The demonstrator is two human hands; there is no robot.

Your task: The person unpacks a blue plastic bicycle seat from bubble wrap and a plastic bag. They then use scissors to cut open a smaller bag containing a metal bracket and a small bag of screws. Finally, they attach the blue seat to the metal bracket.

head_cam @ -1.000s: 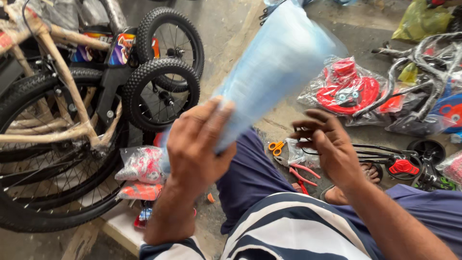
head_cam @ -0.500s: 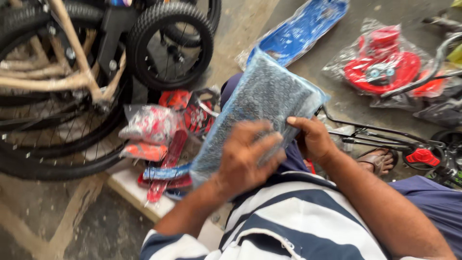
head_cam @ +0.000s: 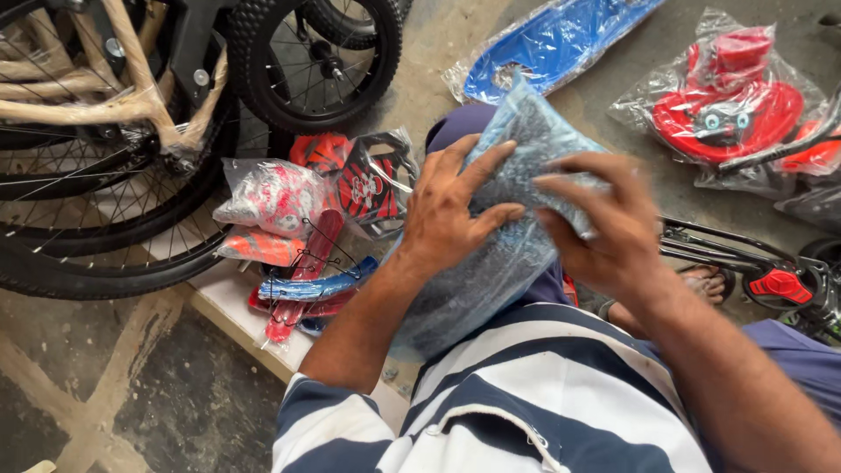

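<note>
You are sitting low over a stained grey concrete floor (head_cam: pixel 114 385) crowded with bicycle parts, and the one head view looks straight down past your striped shirt.

In your lap lies the long clear plastic bag of dark, bubble-wrapped parts (head_cam: pixel 491 263); what exactly is inside it cannot be made out. Its long axis runs from near left, by your chest, to far right, ending above your knee. Both hands are on its far half. Your left hand (head_cam: pixel 451 215) lies spread flat on top, fingers pointing far and right, pressing down rather than closing around it. Your right hand (head_cam: pixel 609 223) curls over the bag's right edge with its fingers hooked onto the top; the thumb is hidden, so a full grip cannot be confirmed. The two hands sit just beside each other, equally close to the bag.

Far left stand black spoked bicycle wheels (head_cam: pixel 315 61) and a paper-wrapped tan frame (head_cam: pixel 131 96). Near them, small bags of red and blue parts (head_cam: pixel 298 228) are piled on a pale board. Far right, another clear bag holds red plastic pieces (head_cam: pixel 727 105), and beyond your knee one holds a blue panel (head_cam: pixel 561 44).
</note>
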